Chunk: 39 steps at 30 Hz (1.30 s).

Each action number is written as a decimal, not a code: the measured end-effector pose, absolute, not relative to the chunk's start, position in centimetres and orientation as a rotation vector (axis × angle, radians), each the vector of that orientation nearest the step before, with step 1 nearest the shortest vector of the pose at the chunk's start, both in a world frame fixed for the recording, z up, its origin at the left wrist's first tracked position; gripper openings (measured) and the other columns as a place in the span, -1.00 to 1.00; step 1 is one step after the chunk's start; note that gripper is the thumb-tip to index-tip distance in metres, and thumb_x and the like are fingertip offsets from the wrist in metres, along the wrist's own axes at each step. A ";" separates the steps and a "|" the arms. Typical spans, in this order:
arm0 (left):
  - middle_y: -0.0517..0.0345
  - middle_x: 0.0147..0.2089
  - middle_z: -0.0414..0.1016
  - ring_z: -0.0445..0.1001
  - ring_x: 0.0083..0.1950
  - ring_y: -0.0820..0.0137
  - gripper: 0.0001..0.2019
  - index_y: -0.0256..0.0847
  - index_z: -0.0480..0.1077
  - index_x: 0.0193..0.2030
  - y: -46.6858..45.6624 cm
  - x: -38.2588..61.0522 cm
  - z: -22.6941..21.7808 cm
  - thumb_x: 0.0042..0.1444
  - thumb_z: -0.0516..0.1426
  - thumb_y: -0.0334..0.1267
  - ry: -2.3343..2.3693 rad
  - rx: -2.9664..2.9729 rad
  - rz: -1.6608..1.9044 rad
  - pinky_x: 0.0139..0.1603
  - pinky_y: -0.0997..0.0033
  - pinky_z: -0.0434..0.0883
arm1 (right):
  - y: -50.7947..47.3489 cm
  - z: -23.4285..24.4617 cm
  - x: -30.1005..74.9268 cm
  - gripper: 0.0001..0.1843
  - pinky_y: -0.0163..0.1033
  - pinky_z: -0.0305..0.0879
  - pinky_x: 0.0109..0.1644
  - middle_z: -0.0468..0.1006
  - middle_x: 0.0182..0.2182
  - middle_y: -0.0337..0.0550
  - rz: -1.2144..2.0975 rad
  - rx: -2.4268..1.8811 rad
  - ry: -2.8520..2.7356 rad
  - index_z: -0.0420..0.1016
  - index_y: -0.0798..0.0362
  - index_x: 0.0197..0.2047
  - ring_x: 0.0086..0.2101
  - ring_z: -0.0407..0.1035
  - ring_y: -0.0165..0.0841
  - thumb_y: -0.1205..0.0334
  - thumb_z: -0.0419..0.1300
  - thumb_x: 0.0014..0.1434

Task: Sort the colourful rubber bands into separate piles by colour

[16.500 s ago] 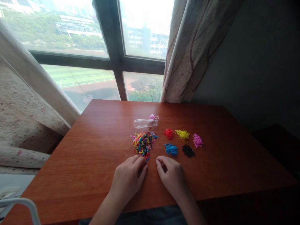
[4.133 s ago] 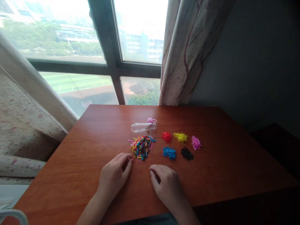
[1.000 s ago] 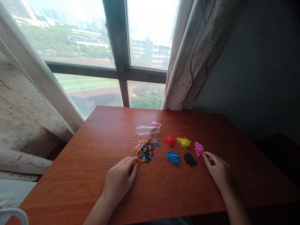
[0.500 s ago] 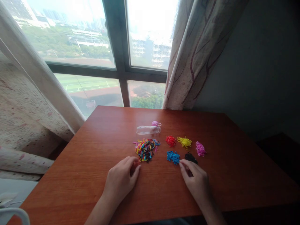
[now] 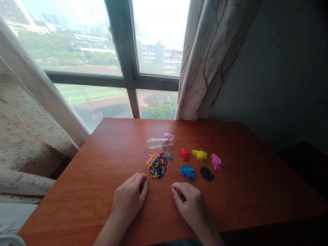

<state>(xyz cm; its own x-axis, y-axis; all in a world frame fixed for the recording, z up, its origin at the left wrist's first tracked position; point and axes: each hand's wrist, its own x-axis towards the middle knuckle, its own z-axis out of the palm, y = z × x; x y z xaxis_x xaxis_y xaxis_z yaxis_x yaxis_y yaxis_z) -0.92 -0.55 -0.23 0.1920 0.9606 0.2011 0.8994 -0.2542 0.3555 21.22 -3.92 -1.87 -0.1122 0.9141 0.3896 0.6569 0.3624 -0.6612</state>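
Observation:
A mixed pile of small, multicoloured rubber bands (image 5: 156, 164) lies mid-table. My left hand (image 5: 130, 193) is at its near left edge, thumb and forefinger pinched together, with a bit of red band showing at the tips. Right of the pile's near side, my right hand (image 5: 188, 200) rests low over the wood, fingertips pressed together; whether anything is between them is too small to tell. Single-colour heaps sit farther right: red bands (image 5: 185, 154), yellow bands (image 5: 199, 155), pink bands (image 5: 217, 161), blue bands (image 5: 187, 172) and black bands (image 5: 206, 173).
Behind the mixed pile a clear plastic bottle (image 5: 160, 143) lies on its side, with a pink looped piece (image 5: 168, 136) beside it. The brown wooden table (image 5: 115, 143) reaches to a window with curtains (image 5: 202, 68). A white object (image 5: 11, 240) shows at lower left.
My right hand has moved left from between the blue and black heaps, uncovering the black bands. My left hand stays by the mixed pile. The view has shifted slightly.

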 end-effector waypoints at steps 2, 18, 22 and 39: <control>0.25 -0.29 0.55 0.54 -0.30 0.36 -0.86 -0.10 0.40 -0.27 -0.6 -1.0 -0.2 0.24 0.02 -0.24 1.874 2.256 0.605 -0.34 0.43 0.29 | -3.9 -1.8 21.3 -0.83 -0.33 0.27 -0.29 0.56 -0.41 -0.22 0.424 -1.385 -1.868 0.49 -0.01 -0.27 -0.41 0.45 -0.37 0.33 0.08 0.29; 0.23 -0.35 0.50 0.47 -0.36 0.44 -0.86 -0.13 0.41 -0.25 0.8 0.2 1.0 0.24 0.04 -0.22 1.662 2.261 0.756 -0.34 0.49 0.30 | -3.8 -1.3 21.0 -0.81 -0.32 0.23 -0.20 0.58 -0.35 -0.23 0.518 -1.486 -1.916 0.50 -0.02 -0.25 -0.32 0.46 -0.35 0.41 0.09 0.24; 0.19 -0.29 0.55 0.48 -0.35 0.42 -0.84 -0.13 0.42 -0.26 3.3 3.3 3.4 0.25 0.05 -0.19 1.585 2.339 0.635 -0.36 0.47 0.27 | -3.9 -1.4 21.0 -0.82 -0.32 0.22 -0.22 0.58 -0.36 -0.24 0.523 -1.497 -1.919 0.49 -0.02 -0.26 -0.33 0.45 -0.35 0.41 0.10 0.23; 0.05 -0.22 0.60 0.56 -0.23 0.25 -0.82 -0.14 0.50 -0.21 10.6 11.6 3.9 0.20 0.06 -0.24 1.547 2.456 0.328 -0.28 0.39 0.34 | -3.8 -1.6 21.1 -0.79 -0.31 0.27 -0.21 0.59 -0.36 -0.20 0.501 -1.465 -1.883 0.52 -0.02 -0.25 -0.32 0.47 -0.34 0.41 0.08 0.23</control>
<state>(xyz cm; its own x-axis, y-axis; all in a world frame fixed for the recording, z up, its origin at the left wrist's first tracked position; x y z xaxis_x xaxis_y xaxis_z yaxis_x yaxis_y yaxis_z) 11.61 10.63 3.90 0.4209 0.9043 0.0708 0.8551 -0.4216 0.3018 21.05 -3.75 -1.62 -0.1262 0.9511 0.2820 0.6851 0.2892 -0.6686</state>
